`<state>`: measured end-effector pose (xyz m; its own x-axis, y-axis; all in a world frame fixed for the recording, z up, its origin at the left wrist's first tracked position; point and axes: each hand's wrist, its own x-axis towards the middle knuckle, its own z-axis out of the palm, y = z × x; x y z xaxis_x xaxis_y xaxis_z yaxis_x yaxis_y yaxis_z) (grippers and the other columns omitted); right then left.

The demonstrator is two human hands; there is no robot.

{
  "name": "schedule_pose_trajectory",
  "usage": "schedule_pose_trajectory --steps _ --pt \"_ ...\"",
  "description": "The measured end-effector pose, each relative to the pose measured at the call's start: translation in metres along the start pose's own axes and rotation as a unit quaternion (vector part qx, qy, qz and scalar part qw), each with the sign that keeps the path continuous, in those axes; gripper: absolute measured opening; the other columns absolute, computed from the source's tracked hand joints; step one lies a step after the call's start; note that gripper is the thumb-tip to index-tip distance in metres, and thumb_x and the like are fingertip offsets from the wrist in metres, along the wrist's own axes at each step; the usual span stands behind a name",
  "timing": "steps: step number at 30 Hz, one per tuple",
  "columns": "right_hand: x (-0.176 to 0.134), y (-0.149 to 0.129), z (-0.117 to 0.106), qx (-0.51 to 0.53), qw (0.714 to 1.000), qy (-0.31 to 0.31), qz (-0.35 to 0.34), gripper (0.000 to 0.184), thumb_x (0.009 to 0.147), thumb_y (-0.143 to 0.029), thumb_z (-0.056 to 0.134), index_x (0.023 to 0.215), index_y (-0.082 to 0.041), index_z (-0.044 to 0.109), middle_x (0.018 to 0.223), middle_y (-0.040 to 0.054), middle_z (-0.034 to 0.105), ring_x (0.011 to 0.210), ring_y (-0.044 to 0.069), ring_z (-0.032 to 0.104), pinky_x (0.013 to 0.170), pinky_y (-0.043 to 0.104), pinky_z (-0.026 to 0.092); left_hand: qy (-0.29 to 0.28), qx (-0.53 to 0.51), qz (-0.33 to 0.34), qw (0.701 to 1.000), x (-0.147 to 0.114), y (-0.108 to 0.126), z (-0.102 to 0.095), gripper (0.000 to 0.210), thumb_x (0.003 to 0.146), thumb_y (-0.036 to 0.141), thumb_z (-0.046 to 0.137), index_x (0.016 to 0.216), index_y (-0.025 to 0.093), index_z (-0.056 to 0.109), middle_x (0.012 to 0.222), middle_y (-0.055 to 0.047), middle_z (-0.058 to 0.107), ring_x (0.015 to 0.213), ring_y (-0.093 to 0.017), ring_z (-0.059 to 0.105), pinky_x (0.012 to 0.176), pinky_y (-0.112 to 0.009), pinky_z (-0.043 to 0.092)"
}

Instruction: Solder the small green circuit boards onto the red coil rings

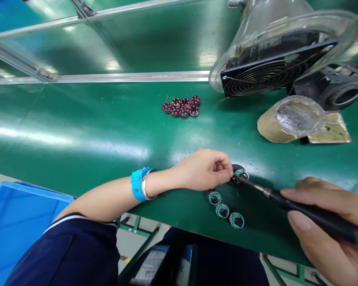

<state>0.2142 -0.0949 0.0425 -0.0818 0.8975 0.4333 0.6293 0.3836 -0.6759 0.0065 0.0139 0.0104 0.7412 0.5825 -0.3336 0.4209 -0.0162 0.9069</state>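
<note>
My left hand (204, 170) is closed in a pinch at the edge of a small round green circuit board (241, 173). Whatever lies between its fingertips is too small to make out. The board sits on a dark round base (236, 168), partly covered by my fingers. My right hand (331, 254) grips the black handle of a soldering iron (310, 209), whose metal tip reaches the board beside my left fingertips. Just in front, several similar boards (222, 210) lie in a slanting row on the green tabletop.
Several red-and-black ring-shaped coils (184, 107) are grouped farther back. A black fan (268, 71) in a clear hood stands at back right. Near it are a tan cup-like holder (298, 117) and a flat yellowish block (331, 129). A blue bin (26, 222) is at lower left.
</note>
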Motion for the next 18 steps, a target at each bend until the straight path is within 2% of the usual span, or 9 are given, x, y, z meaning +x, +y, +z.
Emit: schedule_pose_trajectory --steps 4,8,14,18 --pt "-0.0009 0.0023 0.0011 0.001 1.0 0.019 -0.01 0.02 0.081 -0.016 0.06 0.096 -0.027 0.067 0.069 0.0029 0.063 0.059 0.015 0.062 0.052 0.031 0.047 0.004 0.005 0.004 1.0 0.0002 -0.0002 0.0008 0.007 0.082 0.02 0.058 0.081 0.015 0.063 0.066 0.003 0.064 0.058 -0.006 0.056 0.053 -0.018 0.043" --pt "0.0007 0.0009 0.001 0.012 1.0 0.01 -0.006 0.021 0.079 -0.016 0.061 0.094 -0.027 0.068 0.064 0.0017 0.063 0.056 0.015 0.061 0.049 0.031 0.047 0.008 0.016 0.007 1.0 0.0002 0.0001 0.0008 0.007 0.082 0.02 0.058 0.081 0.015 0.063 0.067 0.003 0.064 0.058 -0.006 0.056 0.053 -0.017 0.042" --pt "0.0068 -0.0036 0.0013 0.024 1.0 -0.007 0.012 0.017 0.077 -0.017 0.061 0.09 -0.025 0.069 0.055 -0.0011 0.056 0.046 0.011 0.052 0.041 0.026 0.043 0.013 0.029 0.002 0.999 -0.0001 0.0013 0.0006 0.007 0.081 0.021 0.058 0.08 0.016 0.063 0.068 0.002 0.065 0.059 -0.007 0.057 0.054 -0.018 0.042" --pt "0.0025 -0.0026 0.0011 0.011 1.0 0.01 0.021 0.015 0.077 -0.02 0.061 0.088 -0.026 0.069 0.059 0.0011 0.06 0.05 0.014 0.057 0.044 0.029 0.046 0.016 0.032 0.001 0.999 0.0003 0.0018 0.0006 0.008 0.081 0.021 0.058 0.08 0.016 0.064 0.068 0.002 0.065 0.059 -0.007 0.057 0.054 -0.018 0.042"
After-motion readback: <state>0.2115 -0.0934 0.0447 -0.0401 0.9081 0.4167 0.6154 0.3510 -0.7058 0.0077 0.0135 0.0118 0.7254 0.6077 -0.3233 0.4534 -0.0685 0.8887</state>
